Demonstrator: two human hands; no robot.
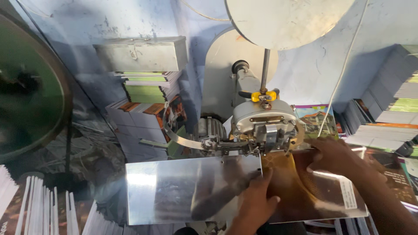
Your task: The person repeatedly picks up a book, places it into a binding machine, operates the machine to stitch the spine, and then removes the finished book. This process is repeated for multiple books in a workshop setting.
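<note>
A brown glossy booklet [300, 187] lies on the machine's shiny metal table [174, 187], its spine under the stitching head [265, 126]. My left hand [254, 202] presses flat on the booklet's left edge, fingers pointing up toward the head. My right hand [337, 159] rests flat on the booklet's upper right part, fingers spread and pointing left toward the head. Neither hand grips anything.
A large green wheel [30, 95] stands at the left. Stacks of booklets [148, 100] sit behind the table under a metal box [141, 54]. More stacks [387, 113] fill the right side. White-edged booklets [39, 209] stand at the lower left. A round disc [287, 19] hangs above.
</note>
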